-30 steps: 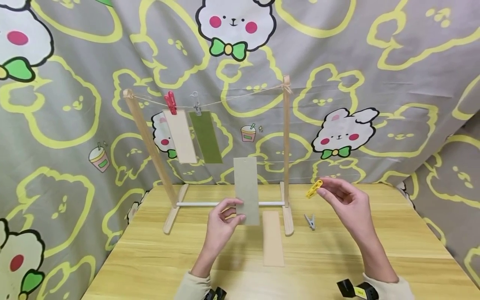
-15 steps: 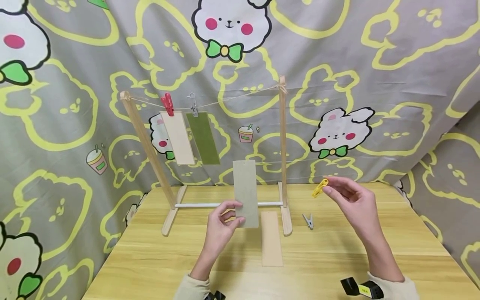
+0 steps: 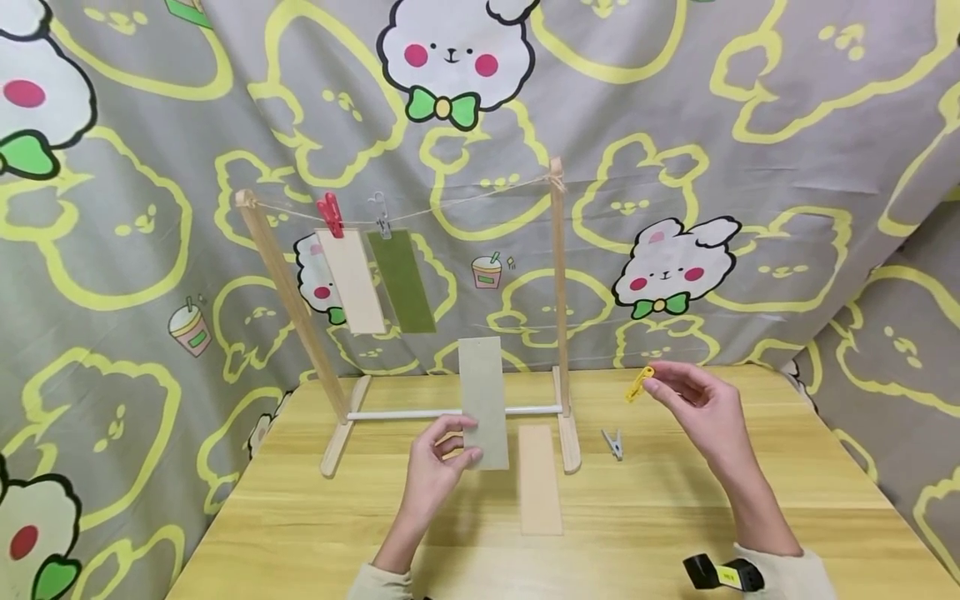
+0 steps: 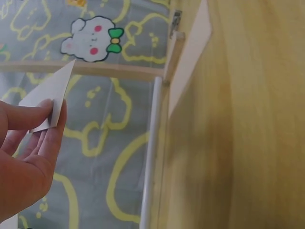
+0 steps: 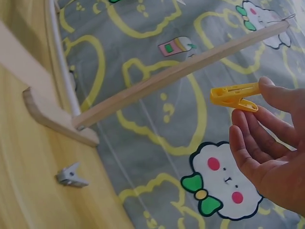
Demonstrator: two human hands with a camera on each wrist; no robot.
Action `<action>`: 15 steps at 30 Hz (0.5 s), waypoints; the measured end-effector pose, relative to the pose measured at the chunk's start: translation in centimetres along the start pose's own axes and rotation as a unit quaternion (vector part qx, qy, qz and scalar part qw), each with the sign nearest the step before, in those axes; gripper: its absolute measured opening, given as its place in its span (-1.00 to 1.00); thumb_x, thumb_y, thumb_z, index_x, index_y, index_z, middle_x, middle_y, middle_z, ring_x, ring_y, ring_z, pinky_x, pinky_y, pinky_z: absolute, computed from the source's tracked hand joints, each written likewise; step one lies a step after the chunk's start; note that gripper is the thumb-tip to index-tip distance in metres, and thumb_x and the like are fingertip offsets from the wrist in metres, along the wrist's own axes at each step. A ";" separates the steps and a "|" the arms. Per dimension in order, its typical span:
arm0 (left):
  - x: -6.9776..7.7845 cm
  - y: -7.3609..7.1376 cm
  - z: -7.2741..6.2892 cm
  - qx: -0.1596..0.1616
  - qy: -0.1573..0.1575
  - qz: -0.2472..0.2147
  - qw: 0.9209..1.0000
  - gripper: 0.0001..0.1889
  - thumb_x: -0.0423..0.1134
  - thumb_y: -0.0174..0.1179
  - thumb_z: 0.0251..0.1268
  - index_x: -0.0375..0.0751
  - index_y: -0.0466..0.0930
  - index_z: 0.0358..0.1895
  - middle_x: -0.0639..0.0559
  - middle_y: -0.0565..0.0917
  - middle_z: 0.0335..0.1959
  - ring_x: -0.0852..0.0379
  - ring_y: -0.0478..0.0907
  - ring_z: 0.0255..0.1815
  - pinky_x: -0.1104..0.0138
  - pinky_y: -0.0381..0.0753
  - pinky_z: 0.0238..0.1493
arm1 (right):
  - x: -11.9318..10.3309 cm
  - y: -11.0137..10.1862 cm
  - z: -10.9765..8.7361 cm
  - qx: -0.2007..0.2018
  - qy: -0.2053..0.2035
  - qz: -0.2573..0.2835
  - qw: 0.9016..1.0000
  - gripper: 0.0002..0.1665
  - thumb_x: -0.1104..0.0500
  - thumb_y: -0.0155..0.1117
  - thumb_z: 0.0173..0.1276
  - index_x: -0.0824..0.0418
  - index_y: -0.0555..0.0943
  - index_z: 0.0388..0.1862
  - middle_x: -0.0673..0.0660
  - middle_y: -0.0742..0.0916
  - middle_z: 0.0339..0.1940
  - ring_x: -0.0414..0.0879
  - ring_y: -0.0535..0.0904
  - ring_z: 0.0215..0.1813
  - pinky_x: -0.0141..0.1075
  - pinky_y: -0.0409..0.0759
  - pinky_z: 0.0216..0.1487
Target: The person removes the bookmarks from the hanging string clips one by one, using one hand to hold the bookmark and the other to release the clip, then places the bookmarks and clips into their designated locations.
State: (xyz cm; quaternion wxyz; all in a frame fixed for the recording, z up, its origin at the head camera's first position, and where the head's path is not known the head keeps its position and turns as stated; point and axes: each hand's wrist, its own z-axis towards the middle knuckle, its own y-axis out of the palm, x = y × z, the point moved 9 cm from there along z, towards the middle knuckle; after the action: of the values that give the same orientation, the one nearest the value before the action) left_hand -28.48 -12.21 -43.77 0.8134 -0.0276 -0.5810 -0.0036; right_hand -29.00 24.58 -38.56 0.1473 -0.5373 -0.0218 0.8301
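My left hand (image 3: 433,467) pinches a grey-green card strip (image 3: 483,400) by its lower left edge, holding it upright above the table in front of the rack. A small hole shows near the strip's top. My right hand (image 3: 701,408) pinches a yellow clothespin (image 5: 233,95) by its handle ends between thumb and fingers, off to the right of the rack. On the rack's string (image 3: 465,200) hang a cream strip (image 3: 352,283) under a red clothespin (image 3: 330,215) and a dark green strip (image 3: 402,283) under a grey clothespin (image 3: 379,215).
A peach strip (image 3: 540,483) lies on the wooden table (image 3: 637,533) near the right foot of the rack. Right of that foot lies a grey clothespin (image 3: 613,445). The rack has two wooden posts (image 3: 559,292) joined by a white bar (image 3: 405,414); a patterned curtain (image 3: 810,250) hangs behind.
The grey-green strip and my left hand have moved slightly down and left in the head view. My right hand shifted right, then slightly down, still holding the yellow clothespin.
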 end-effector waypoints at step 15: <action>-2.1 -0.2 -1.3 -0.018 -0.048 0.017 0.999 -0.58 -0.74 0.39 -0.01 -0.45 0.63 -0.03 -0.34 0.64 0.01 0.11 0.67 -0.26 0.33 0.78 -0.20 | 2.9 0.0 -0.2 -0.026 0.028 -0.066 0.997 -0.60 0.15 0.42 0.43 0.31 0.67 0.16 -0.08 0.74 -0.07 -0.37 0.66 -0.10 -0.60 0.61 -0.11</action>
State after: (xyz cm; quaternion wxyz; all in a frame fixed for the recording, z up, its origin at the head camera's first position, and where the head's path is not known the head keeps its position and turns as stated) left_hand -27.96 -12.50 -46.16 0.7841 -0.0521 -0.6184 0.0013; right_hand -29.87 25.36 -41.21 0.1886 -0.5609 -0.0747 0.8026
